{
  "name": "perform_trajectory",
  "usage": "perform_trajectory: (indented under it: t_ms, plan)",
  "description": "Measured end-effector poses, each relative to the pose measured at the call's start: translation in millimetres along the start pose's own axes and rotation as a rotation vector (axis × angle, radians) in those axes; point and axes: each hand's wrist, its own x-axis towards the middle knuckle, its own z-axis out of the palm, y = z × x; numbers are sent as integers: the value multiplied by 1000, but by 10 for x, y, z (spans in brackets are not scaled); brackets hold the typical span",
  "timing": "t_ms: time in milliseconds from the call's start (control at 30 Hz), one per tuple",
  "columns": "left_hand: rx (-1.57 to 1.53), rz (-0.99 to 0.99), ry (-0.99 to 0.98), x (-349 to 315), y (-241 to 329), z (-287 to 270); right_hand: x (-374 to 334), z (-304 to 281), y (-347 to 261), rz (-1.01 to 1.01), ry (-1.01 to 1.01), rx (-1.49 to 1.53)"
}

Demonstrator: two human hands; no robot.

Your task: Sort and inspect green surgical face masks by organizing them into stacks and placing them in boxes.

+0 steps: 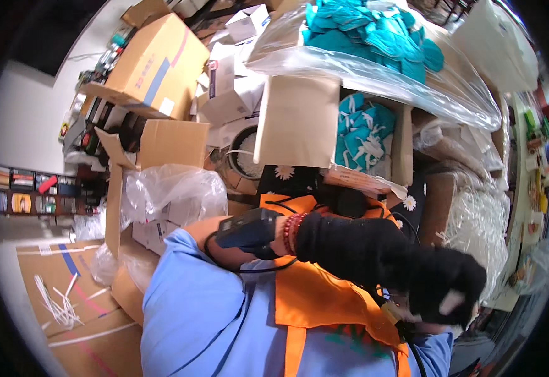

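Note:
My left hand (356, 248), in a black glove, reaches across my chest toward the right. It overlaps another black-gloved shape, which looks like my right hand (448, 283) and has a pale patch on it. The fingers of both blend together in black, so I cannot make out what they hold, if anything. A red bead bracelet (292, 234) and a black strapped device (247, 232) are on my left wrist and forearm. Behind the hands hangs my orange apron (312, 295), over a blue shirt (205, 314). Black cords run along both arms.
Ahead stands an open carton (296, 122) holding teal-and-white masks (365, 135). Beyond it, a plastic-lined box holds teal pieces (375, 38). At left are an open carton with clear plastic (174, 188) and a taller cardboard box (158, 66). White straps (475, 226) lie bundled at right.

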Motion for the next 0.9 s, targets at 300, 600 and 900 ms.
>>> perform_trajectory:
  t_ms: [300, 600, 900]
  plan:
    - [327, -245, -179, -712, 376, -224, -73, -929, -167, -87, 395, -314]
    - [1274, -691, 128, -1964, -196, -1527, 323, -1750, -298, 96, 528, -383]
    - [1443, -830, 142, -2796, -1557, -2325, 607, -1903, 477, -130, 257, -590]
